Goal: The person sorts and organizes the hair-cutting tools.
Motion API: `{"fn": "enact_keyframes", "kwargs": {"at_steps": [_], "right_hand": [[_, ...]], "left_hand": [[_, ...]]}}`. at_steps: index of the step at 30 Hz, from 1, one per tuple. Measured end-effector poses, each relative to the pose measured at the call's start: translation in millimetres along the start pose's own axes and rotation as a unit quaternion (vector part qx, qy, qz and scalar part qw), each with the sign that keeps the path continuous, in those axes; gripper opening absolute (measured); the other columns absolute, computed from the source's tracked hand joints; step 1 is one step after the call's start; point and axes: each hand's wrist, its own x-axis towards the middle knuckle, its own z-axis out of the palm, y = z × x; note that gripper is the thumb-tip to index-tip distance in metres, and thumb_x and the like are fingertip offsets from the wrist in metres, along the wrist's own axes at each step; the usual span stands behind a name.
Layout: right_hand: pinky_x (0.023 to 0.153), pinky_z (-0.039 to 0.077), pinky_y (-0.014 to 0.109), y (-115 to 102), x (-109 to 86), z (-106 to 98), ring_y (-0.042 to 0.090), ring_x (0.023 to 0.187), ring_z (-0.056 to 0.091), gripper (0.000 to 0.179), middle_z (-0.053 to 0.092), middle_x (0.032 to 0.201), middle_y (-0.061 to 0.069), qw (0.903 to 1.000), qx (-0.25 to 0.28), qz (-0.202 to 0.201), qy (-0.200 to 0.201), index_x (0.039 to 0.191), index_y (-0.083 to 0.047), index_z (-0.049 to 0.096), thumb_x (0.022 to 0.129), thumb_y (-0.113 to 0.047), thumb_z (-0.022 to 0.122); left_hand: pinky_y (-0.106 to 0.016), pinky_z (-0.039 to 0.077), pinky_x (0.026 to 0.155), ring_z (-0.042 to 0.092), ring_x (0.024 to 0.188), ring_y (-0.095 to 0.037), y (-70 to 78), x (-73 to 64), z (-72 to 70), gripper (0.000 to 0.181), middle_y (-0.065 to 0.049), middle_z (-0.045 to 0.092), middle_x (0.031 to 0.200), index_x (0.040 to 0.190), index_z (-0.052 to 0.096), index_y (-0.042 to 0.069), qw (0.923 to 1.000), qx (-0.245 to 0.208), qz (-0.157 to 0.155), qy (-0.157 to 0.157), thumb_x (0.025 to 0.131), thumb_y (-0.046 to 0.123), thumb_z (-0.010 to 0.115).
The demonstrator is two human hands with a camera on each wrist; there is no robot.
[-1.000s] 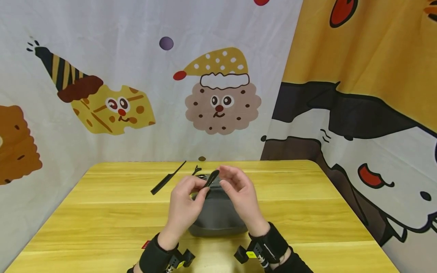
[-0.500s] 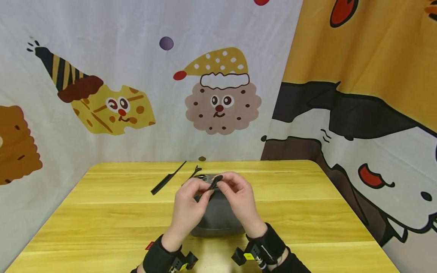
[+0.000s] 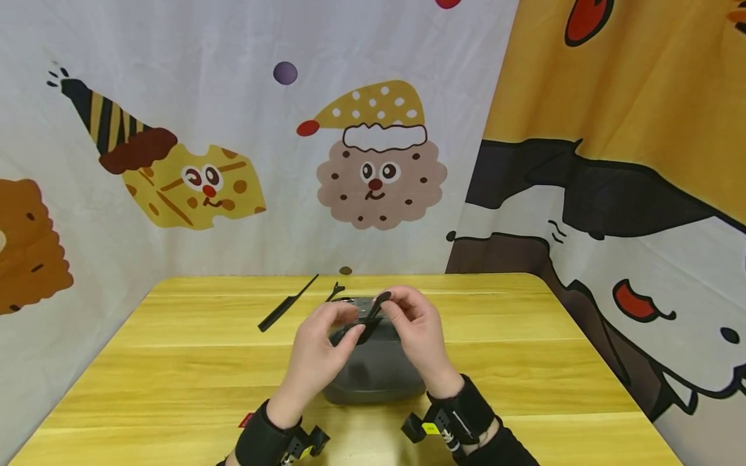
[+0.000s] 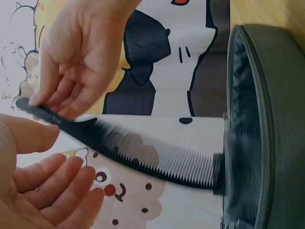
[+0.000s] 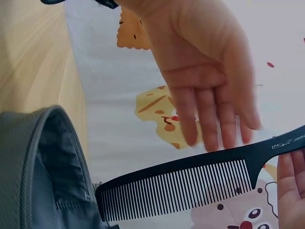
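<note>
A black comb (image 5: pixel 176 179) with a curved handle hangs over the opened dark grey zip case (image 3: pixel 375 375). My right hand (image 3: pixel 416 330) pinches the end of the comb's handle, seen best in the left wrist view, where the teeth point toward the case. Beside the handle, my left hand (image 3: pixel 320 336) has its thumb and fingers spread apart. Its thumb tip lies right at the handle's edge in the left wrist view. From the right wrist, the left hand (image 5: pixel 205 90) shows with extended fingers just above the comb's spine.
On the wooden table (image 3: pixel 192 375), a black tail comb (image 3: pixel 280 314) lies to the left of the case. A black hair clip (image 3: pixel 337 290) lies behind the case. Printed curtains (image 3: pixel 233 116) close off the back and right side.
The comb has passed from my left hand to my right. Both hands touched it half a second ago; now the left fingers are spread off it and the handle sits slightly further right.
</note>
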Motion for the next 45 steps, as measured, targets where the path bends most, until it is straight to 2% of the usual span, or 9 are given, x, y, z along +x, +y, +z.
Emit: {"fn": "enact_keyframes", "kwargs": {"at_steps": [5,8,11,17,21,28,35,43,45], "right_hand": [[0.079,0.053,0.027,-1.1,3.3,-6.3,0.016,0.087,0.064,0.008,0.068,0.099,0.005,0.9998,-0.018,-0.001,0.004,0.102,0.006,0.063,0.095,0.005,0.059],[0.078,0.053,0.027,-1.0,5.0,-9.6,0.016,0.087,0.064,0.008,0.067,0.098,0.009,0.9996,-0.027,-0.006,-0.003,0.102,0.006,0.063,0.094,0.007,0.059],[0.077,0.054,0.027,-1.0,6.8,-12.2,0.021,0.085,0.063,0.009,0.066,0.099,0.012,0.9992,-0.035,-0.011,-0.015,0.102,0.007,0.064,0.094,0.008,0.059],[0.074,0.052,0.025,-0.8,10.8,-17.0,0.024,0.082,0.061,0.012,0.064,0.098,0.015,0.9965,-0.061,-0.016,-0.054,0.103,0.004,0.065,0.094,0.009,0.058],[0.071,0.053,0.031,0.0,14.6,-19.8,0.026,0.081,0.062,0.014,0.066,0.098,0.016,0.9933,-0.074,-0.017,-0.087,0.102,0.001,0.066,0.095,0.010,0.057],[0.069,0.053,0.032,-2.7,19.8,-22.8,0.026,0.074,0.059,0.010,0.066,0.094,0.008,0.9871,-0.108,0.014,-0.118,0.100,-0.003,0.067,0.096,0.003,0.061],[0.074,0.053,0.030,-3.1,27.2,-23.8,0.029,0.080,0.060,0.010,0.066,0.098,0.008,0.9799,-0.113,0.038,-0.160,0.102,-0.003,0.068,0.095,0.001,0.062],[0.070,0.049,0.029,1.4,32.5,-23.5,0.019,0.079,0.054,0.009,0.063,0.098,0.005,0.9666,-0.129,0.047,-0.216,0.102,-0.006,0.067,0.096,-0.002,0.062],[0.069,0.048,0.029,1.9,33.3,-23.1,0.018,0.079,0.054,0.009,0.062,0.097,0.002,0.9635,-0.130,0.049,-0.229,0.102,-0.006,0.067,0.096,-0.002,0.063]], "left_hand": [[-0.041,0.056,0.080,0.066,0.094,-0.023,-4.7,-0.7,-8.7,0.042,-0.009,0.067,0.104,0.118,0.064,0.002,0.9971,0.049,-0.054,-0.023,0.080,0.006,0.082],[-0.042,0.055,0.083,0.065,0.097,-0.025,-8.5,-1.4,-14.0,0.053,-0.011,0.067,0.107,0.127,0.059,-0.001,0.9927,0.064,-0.094,-0.041,0.080,0.009,0.083],[-0.043,0.054,0.084,0.064,0.099,-0.028,-14.2,-2.1,-18.8,0.063,-0.013,0.066,0.109,0.132,0.054,-0.004,0.9885,0.075,-0.118,-0.056,0.080,0.012,0.084],[-0.044,0.052,0.084,0.062,0.101,-0.031,-28.3,-4.4,-26.5,0.067,-0.017,0.064,0.113,0.135,0.052,-0.005,0.9784,0.110,-0.147,-0.095,0.080,0.018,0.084],[-0.046,0.053,0.083,0.062,0.102,-0.033,-36.8,-7.1,-29.8,0.065,-0.018,0.063,0.115,0.134,0.053,-0.006,0.9705,0.125,-0.163,-0.126,0.082,0.019,0.083],[-0.045,0.054,0.079,0.063,0.099,-0.033,-47.8,-13.6,-32.4,0.060,-0.018,0.064,0.113,0.130,0.056,-0.006,0.9566,0.141,-0.189,-0.171,0.083,0.020,0.081],[-0.045,0.054,0.081,0.064,0.099,-0.034,-55.1,-18.6,-31.6,0.060,-0.019,0.064,0.113,0.130,0.056,-0.007,0.9431,0.131,-0.226,-0.206,0.084,0.022,0.080],[-0.047,0.054,0.083,0.065,0.098,-0.034,-59.8,-23.3,-26.3,0.059,-0.020,0.065,0.113,0.128,0.057,-0.008,0.9269,0.121,-0.256,-0.247,0.084,0.023,0.080],[-0.046,0.054,0.082,0.066,0.096,-0.033,-61.0,-24.9,-24.3,0.055,-0.019,0.067,0.110,0.124,0.059,-0.008,0.9254,0.115,-0.262,-0.248,0.084,0.022,0.080]]}}
